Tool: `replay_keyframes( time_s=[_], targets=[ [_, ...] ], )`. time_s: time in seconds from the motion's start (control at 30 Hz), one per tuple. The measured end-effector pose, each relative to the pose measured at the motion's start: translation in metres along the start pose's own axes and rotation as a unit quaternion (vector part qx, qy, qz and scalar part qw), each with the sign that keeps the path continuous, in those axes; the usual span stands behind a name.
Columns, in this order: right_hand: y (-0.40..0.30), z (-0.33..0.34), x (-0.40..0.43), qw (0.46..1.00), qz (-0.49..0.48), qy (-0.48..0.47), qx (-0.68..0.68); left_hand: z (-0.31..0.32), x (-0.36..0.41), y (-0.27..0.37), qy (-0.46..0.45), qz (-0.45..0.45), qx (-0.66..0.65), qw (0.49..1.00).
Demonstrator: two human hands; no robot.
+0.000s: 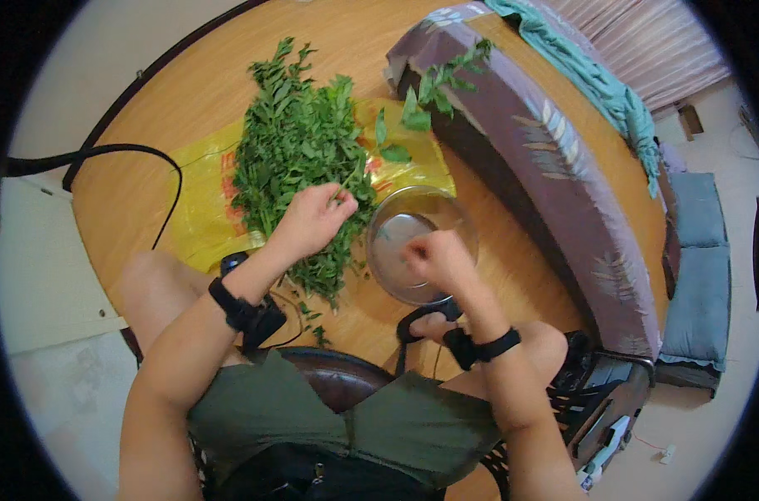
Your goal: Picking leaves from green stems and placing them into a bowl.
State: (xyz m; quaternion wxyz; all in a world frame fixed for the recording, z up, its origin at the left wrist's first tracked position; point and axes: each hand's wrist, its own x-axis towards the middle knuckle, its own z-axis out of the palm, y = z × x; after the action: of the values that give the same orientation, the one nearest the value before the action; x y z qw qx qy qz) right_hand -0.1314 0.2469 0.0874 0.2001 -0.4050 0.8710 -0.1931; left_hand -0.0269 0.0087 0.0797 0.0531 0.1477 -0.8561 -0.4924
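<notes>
My left hand (pixel 320 216) pinches the stem of a long leafy sprig (pixel 442 87), which reaches away to the upper right, several leaves along it. Under and beyond this hand lies a big heap of green leafy stems (pixel 295 138), spread over a yellow plastic bag (pixel 198 188) with red print. My right hand (pixel 439 260) is above a shiny round bowl (pixel 379 263), fingers curled and blurred by motion; whether anything is between them cannot be told. The visible part of the bowl's inside shows a small greenish speck.
Loose leaf scraps (pixel 320 335) dot the wooden floor (pixel 511 250) before my seat. On the right runs a bed (pixel 542 150) with a purple leaf-patterned sheet and a teal cloth (pixel 579 69). A black cable (pixel 176 188) arcs in from the left. Blue-grey cushions (pixel 698 282) lie farther right.
</notes>
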Motion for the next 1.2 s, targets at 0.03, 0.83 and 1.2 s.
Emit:
replay_keyframes(
  time_s=[0.03, 0.83, 1.2],
  targets=[
    [0.007, -0.001, 0.001, 0.996, 0.071, 0.0, -0.044, -0.003, 0.001, -0.002, -0.005, -0.008, 0.007, 1.0],
    [-0.03, 0.026, 0.0, 0.97, -0.002, 0.106, 0.217, 0.026, -0.017, 0.007, -0.143, -0.082, -0.135, 0.977],
    [-0.032, 0.027, 0.001, 0.967, -0.014, 0.11, 0.228, 0.021, -0.019, 0.011, -0.171, -0.169, -0.214, 0.947]
  ],
)
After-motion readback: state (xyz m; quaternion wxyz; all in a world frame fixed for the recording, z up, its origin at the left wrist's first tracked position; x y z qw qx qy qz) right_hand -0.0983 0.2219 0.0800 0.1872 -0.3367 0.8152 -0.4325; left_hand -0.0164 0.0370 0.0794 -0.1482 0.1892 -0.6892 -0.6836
